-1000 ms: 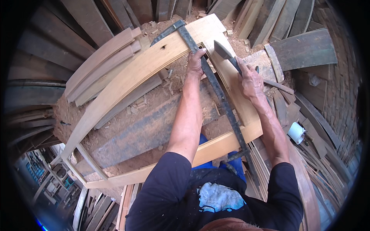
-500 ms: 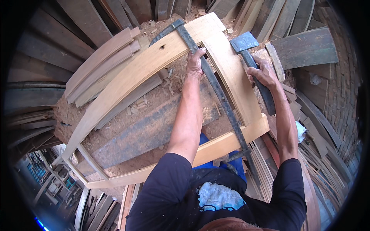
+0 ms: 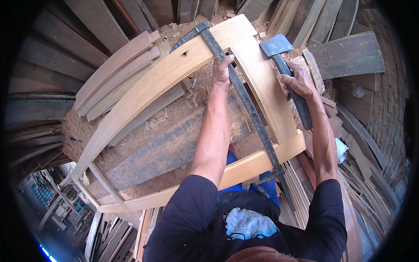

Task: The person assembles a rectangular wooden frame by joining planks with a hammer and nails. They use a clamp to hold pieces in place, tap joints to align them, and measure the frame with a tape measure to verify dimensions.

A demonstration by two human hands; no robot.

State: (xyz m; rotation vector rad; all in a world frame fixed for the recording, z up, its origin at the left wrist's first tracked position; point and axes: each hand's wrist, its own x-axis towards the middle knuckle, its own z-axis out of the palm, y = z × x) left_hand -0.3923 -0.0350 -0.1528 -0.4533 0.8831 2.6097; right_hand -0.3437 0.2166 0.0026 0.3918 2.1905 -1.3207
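“One pale wooden frame (image 3: 168,70) is spread across the middle of the scene. How is it turned?”

“Its long axis is laid left to right, slanted a little toward the far side. The arched side (image 3: 137,94) is bowed to the far left, and the broad end board (image 3: 270,87) is set at the right.”

“And the clamp (image 3: 252,109)?”

“Across the frame it is stretched, lengthwise from far left to near right, just left of the end board. It is grasped toward its far end by the left hand (image 3: 221,72), with the fingers wrapped round it.”

“What is held on the right?”

“A flat-headed tool (image 3: 282,64) is gripped by the right hand (image 3: 299,83), with the fingers curled about the dark handle (image 3: 302,111). The broad head (image 3: 277,46) is pointed to the far side, and the tool's long axis is slanted much like the clamp's.”

“Which hand is nearer to the end board?”

“The right: the board is found just left of its fingers. Whether it is touched by the tool cannot be told.”

“What else is seen?”

“Within the frame's opening, a dark plank (image 3: 161,150) and sawdust (image 3: 251,147); curved boards (image 3: 115,72) are stacked far left, and thin strips (image 3: 299,192) are laid near right.”
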